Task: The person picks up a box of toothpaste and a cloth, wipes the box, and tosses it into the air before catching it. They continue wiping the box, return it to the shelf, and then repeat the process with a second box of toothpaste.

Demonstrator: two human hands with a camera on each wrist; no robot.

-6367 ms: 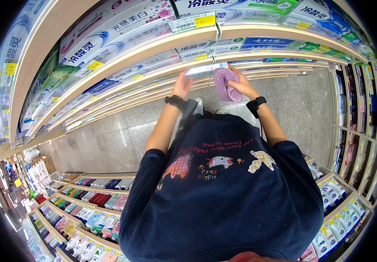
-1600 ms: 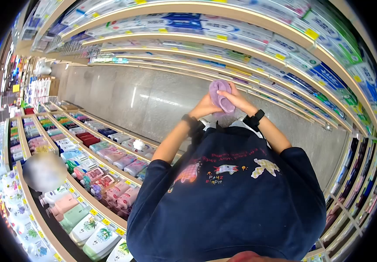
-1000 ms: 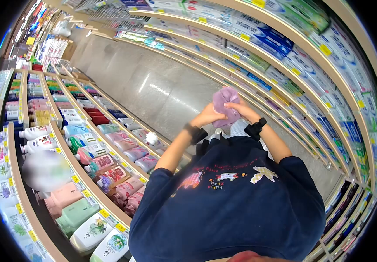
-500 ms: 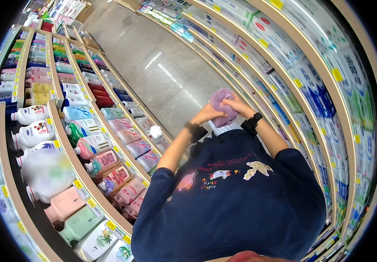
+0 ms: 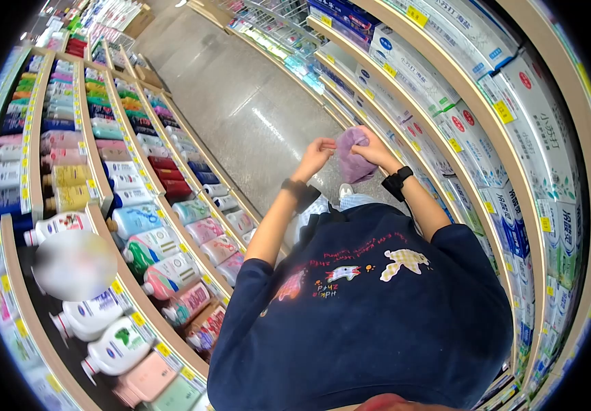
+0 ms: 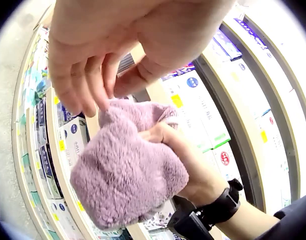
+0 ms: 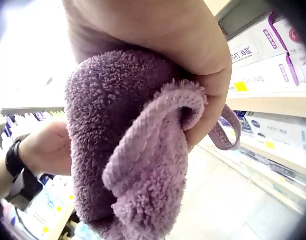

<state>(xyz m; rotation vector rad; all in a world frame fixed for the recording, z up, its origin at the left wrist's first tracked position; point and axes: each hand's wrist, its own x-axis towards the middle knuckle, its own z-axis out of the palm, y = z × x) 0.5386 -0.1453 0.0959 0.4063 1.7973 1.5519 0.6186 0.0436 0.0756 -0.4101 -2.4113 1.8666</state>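
Note:
A fluffy purple towel [image 5: 354, 156], folded and bunched, is held up in front of the body. My right hand [image 5: 372, 148] grips it, thumb on top, as the left wrist view also shows. In the right wrist view the towel [image 7: 108, 130] has a ribbed, rolled-over edge, and a small loop [image 7: 232, 130] sticks out past the hand. My left hand [image 5: 317, 156] is beside the towel with fingers loosely bent. In the left wrist view, the left hand's fingertips [image 6: 107, 102] come right at the towel's upper edge.
Shelves of boxed toothpaste [image 5: 535, 109] rise close on the right. Tilted racks on the left hold bottles [image 5: 114, 346] and tubes. Grey tiled floor [image 5: 241, 89] runs between them. A blurred round patch [image 5: 75, 266] covers part of the left rack.
The view has swung from the toothpaste shelves toward the aisle. My left hand, earlier gripping the towel with the right, has drawn to its side edge. The white box seen first is gone from the hands.

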